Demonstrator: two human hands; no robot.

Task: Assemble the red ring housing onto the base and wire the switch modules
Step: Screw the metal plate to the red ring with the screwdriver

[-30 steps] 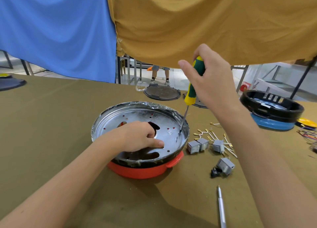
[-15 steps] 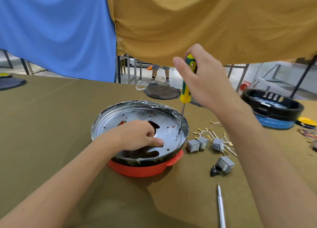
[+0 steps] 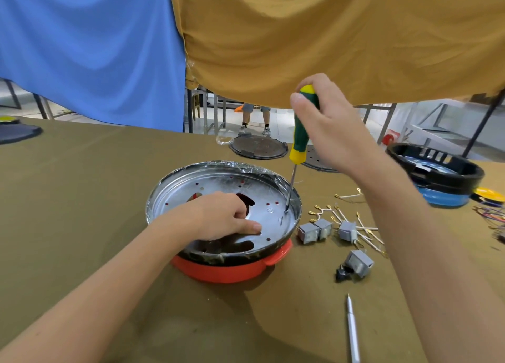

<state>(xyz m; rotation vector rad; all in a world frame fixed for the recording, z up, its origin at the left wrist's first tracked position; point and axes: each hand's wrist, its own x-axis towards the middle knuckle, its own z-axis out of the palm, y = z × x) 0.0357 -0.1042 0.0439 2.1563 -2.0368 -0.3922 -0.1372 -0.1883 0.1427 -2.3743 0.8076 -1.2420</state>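
Right hand curls around the green and yellow handle of a screwdriver, holding it nearly upright with the tip resting on the silver metal plate near its right edge. Left hand lies on the plate's centre, fingers bent into a dark cut-out and thumb pressed flat against the metal. The plate sits in a black rim atop the red ring housing, which stands on the olive-brown surface. Just right of the housing lie grey switch modules among loose white wires with gold terminals. A white pen lies nearer the viewer. Farther right stands a black and blue housing.
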